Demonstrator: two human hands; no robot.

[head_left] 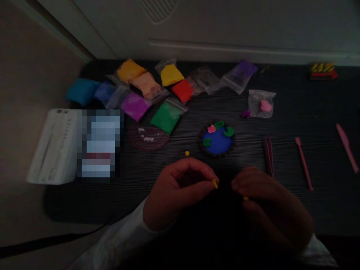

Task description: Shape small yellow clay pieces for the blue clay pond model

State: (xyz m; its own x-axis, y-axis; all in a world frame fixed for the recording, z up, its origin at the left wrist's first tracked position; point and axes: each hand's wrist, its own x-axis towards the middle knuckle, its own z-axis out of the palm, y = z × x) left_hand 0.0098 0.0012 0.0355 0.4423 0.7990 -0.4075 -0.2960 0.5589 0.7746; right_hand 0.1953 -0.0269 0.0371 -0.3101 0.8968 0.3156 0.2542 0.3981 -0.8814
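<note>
My left hand (180, 191) pinches a small piece of yellow clay (215, 183) between thumb and forefinger. Across from it, my right hand (272, 206) is closed on another bit of yellow clay (246, 198), of which only a speck shows. A yellow-orange clay ball (187, 153) rests on the table just beyond my left hand. Behind both hands lies a round clay pond (218, 140), blue inside a dark beaded rim. Green lily pads (229, 131) and a pink flower (211, 129) sit on it.
Bags of coloured clay (168, 114) lie along the back left, beside a purple half-round plate (149, 138). Pink tweezers (269, 155), a pink tool (304, 163) and a pink knife (347, 148) lie right. A phone-like blurred object (101, 142) and white packet (54, 146) are left.
</note>
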